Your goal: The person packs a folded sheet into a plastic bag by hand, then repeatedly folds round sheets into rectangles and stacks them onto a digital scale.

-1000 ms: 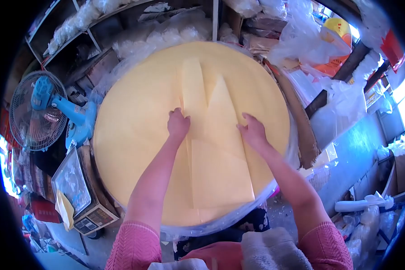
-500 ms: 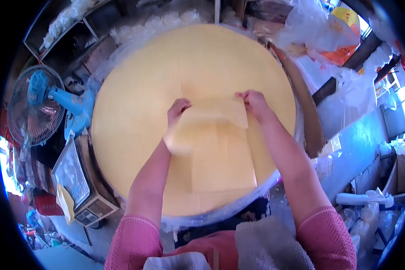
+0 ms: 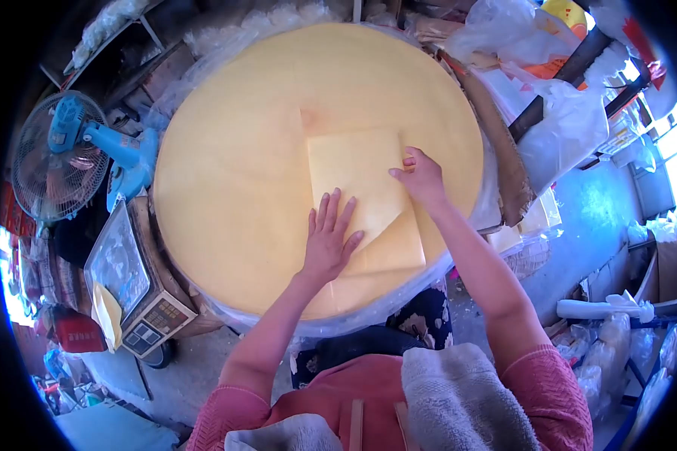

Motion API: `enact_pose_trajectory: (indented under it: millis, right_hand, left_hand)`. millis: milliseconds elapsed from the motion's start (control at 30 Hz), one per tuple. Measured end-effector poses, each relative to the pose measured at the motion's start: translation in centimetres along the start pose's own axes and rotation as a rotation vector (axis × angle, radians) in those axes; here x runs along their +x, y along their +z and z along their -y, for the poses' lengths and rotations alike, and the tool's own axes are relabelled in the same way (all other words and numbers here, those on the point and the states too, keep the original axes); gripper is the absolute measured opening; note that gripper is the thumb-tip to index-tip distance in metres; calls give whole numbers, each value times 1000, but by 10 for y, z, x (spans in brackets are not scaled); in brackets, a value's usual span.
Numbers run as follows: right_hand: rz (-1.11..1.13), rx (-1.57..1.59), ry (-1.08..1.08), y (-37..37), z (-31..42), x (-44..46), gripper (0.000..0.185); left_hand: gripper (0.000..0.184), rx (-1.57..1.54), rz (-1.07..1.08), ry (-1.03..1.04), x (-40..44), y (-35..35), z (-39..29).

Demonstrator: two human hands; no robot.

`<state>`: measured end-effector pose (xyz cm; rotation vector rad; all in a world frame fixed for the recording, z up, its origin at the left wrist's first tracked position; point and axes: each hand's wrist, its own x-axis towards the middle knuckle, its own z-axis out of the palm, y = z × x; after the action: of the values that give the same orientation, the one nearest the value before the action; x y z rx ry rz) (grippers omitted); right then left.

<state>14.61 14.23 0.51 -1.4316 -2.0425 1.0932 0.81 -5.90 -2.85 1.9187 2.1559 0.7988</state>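
A large round pale-yellow surface [image 3: 226, 173], like a stack of thin sheets, fills the middle of the head view. On it lies a folded pale-yellow sheet [image 3: 357, 161], roughly rectangular, with a slanting fold across its lower part. My left hand [image 3: 329, 239] rests flat on the sheet's lower left with fingers spread. At the sheet's right edge is my right hand [image 3: 420, 177], its thumb over the edge and its fingers loosely bent, apart from the thumb. Whether the right fingertips press on the sheet is hard to make out.
A blue fan [image 3: 68, 128] stands at the left. Below it is a scale [image 3: 154, 325] with a tray [image 3: 118, 252]. Clear plastic wrap [image 3: 308, 328] lines the round surface's edge. Plastic bags [image 3: 564, 124] and a brown board [image 3: 496, 143] crowd the right.
The sheet, lifted and blurred before, now lies flat and folded. My left hand has come down onto it with fingers spread. My right hand has opened from its pinch at the edge.
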Motion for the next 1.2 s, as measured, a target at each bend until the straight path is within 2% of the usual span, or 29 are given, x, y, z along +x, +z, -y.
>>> enact_pose_trajectory:
  millis: [100,200,300,333,400,500,633,733,833,933,1033,1100,1167,1200]
  right_hand:
    - [14,-224,-82,7,-1,-2,56]
    - [-57,-413,-376,21,-8,-18,48]
    - [-17,-641,-764,32,-19,-31,47]
    - [67,-691,-719,37,-28,-32,48]
    - [67,-655,-699,43,-37,-30,47]
    - [87,-620,-683,44,-41,-29,46]
    - [286,-498,-704,24,-47,-12,47]
    - [494,-301,-700,-16,-50,-24,57]
    - [497,-384,-915,-33,-44,-66,62]
    - [515,-261,-795,-32,-48,-102,57]
    - [553,-151,-693,-32,-51,-107,52]
    - [591,-121,-641,-33,-51,-103,49]
    - [501,-28,-634,-25,-63,-95,41]
    - [453,16,-628,-25,-58,-94,38]
  left_hand:
    - [59,230,38,-16,4,13,2]
    - [61,313,76,-37,3,22,5]
    - [69,314,113,-4,3,19,8]
    - [73,305,147,23,3,11,6]
    - [86,298,288,91,-7,-1,4]
    - [88,264,356,182,-37,-22,-2]
    - [68,544,243,342,-47,-13,23]
    - [58,171,279,182,-44,-38,17]
    - [54,-97,410,10,-50,-68,5]
    - [58,-192,629,-70,-60,-93,-11]
    - [57,-182,88,255,-73,-96,1]
    - [42,-135,-23,310,-64,-86,20]
    - [29,-181,-100,347,-58,-57,48]
    - [25,-200,-73,218,-55,-50,53]
